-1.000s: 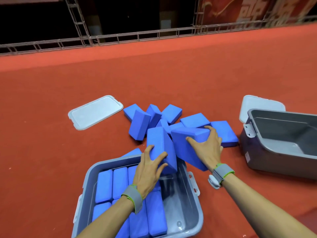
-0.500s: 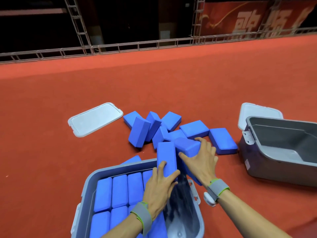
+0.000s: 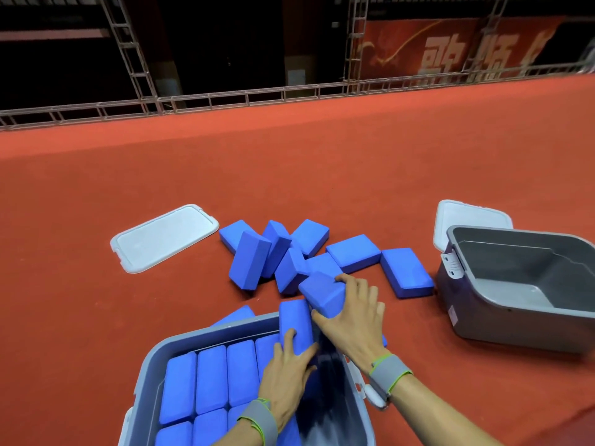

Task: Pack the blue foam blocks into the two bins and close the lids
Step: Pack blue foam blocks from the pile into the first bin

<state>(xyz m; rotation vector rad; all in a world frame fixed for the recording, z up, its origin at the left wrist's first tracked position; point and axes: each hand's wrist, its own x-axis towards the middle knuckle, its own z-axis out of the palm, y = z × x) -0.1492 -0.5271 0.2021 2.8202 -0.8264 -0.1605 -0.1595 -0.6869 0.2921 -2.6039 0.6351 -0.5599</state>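
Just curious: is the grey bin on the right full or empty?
Empty. The grey bin shows bare floor and walls inside; its lid lies behind it.

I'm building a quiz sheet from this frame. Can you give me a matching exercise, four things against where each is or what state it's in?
Things:
1. near bin
2. far bin
3. flat lid
4. left hand

States:
A. lies on the red carpet, left of the loose blocks
B. empty, with its lid behind it
C. partly packed with rows of blue blocks
D. presses a block down into a bin

Pairs: 1-C, 2-B, 3-A, 4-D
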